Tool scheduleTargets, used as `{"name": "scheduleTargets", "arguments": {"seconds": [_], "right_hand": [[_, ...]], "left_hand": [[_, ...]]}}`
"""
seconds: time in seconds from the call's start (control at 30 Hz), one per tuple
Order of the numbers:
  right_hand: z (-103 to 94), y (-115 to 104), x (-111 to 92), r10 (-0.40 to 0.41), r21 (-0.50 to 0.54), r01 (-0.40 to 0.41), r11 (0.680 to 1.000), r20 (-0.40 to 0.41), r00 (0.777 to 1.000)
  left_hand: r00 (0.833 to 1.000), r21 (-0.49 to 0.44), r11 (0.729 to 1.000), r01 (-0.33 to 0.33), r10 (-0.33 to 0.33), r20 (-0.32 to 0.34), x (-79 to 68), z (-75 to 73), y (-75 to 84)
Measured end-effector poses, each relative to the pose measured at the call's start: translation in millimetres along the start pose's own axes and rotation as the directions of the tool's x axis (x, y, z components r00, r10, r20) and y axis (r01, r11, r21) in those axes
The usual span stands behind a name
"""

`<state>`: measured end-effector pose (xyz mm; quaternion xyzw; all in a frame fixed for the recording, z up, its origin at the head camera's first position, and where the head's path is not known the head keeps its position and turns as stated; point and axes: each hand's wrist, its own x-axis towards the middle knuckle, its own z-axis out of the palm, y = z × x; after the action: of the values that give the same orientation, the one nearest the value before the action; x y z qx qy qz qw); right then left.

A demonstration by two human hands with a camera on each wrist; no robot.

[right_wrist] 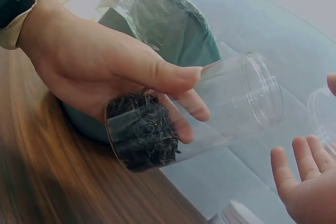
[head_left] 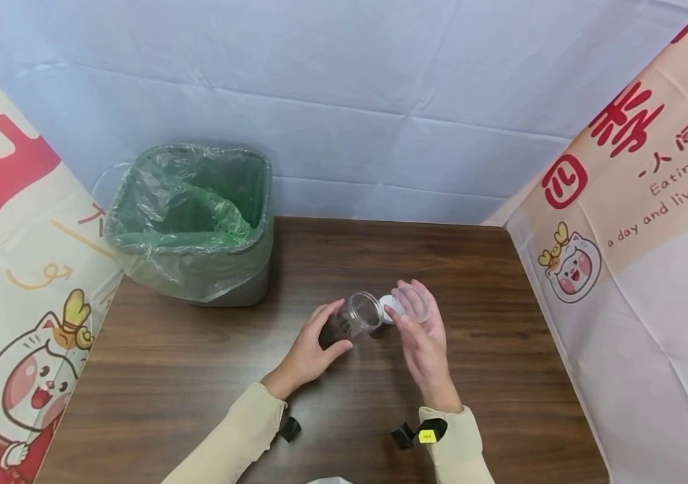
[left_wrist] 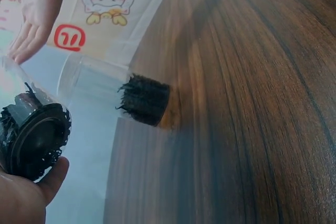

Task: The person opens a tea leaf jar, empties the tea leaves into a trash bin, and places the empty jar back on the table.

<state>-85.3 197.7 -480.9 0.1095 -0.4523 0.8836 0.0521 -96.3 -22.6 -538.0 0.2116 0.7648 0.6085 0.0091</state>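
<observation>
In the head view my left hand point(head_left: 314, 343) grips a clear plastic jar point(head_left: 353, 316), fingers and thumb round its lower part. The jar is tilted, its uncovered mouth turned toward my right hand. Dark, thin shreds like dry tea leaves point(right_wrist: 142, 132) fill its bottom in the right wrist view. My right hand point(head_left: 425, 343) holds a clear round lid point(head_left: 416, 302) between thumb and fingers, close beside the jar's mouth. Behind stands a second clear jar point(left_wrist: 100, 82) with similar dark shreds. Its white top point(head_left: 389, 308) shows between the held jar and my right hand.
A green bin point(head_left: 250, 269) with a clear plastic liner stands at the back left of the brown wooden table point(head_left: 441, 249). Pale cloth wall point(head_left: 332, 87) closes off the back. Printed sheets point(head_left: 646, 289) with cartoon figures rise at both sides.
</observation>
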Motion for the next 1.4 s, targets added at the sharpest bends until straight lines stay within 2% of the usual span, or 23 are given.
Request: {"name": "scheduleTargets", "arguments": {"seconds": [0.37,0.6,0.77,1.0,1.1,1.23,1.4], "right_hand": [[-1.3,-1.3,-0.7,-0.004,0.014,0.004,1.0,0.012,1.0],[-5.6,0.9,-0.2,-0.053,0.03,0.053,0.998,0.015,0.998],[-7.5,1.4,1.1,-0.117,0.043,0.118,0.992,-0.031,0.993],[-16.6,0.6,1.7,-0.152,-0.018,0.151,0.988,-0.093,0.984],[-24.9,2.5,1.6,-0.162,-0.026,0.16,0.987,-0.099,0.982],[-34.0,1.1,0.6,-0.136,-0.039,0.131,0.991,-0.143,0.98],[-41.6,-5.3,0.4,-0.1,-0.135,0.072,0.988,-0.218,0.971]], "left_hand": [[1.0,0.019,1.0,-0.014,0.014,0.0,-1.8,-2.5,-3.1],[1.0,0.019,1.0,-0.01,0.01,0.003,-1.7,-3.0,-6.0],[1.0,0.01,1.0,-0.004,0.004,0.008,-1.3,-3.5,-7.0],[1.0,-0.006,1.0,0.008,-0.008,0.004,-1.8,-4.3,-6.2],[1.0,-0.025,0.999,0.028,-0.028,-0.002,-2.6,-7.3,10.1],[0.999,-0.042,0.998,0.049,-0.049,-0.008,-3.7,-11.4,30.8],[0.998,-0.043,0.998,0.054,-0.055,-0.016,-4.8,-12.9,30.3]]}}
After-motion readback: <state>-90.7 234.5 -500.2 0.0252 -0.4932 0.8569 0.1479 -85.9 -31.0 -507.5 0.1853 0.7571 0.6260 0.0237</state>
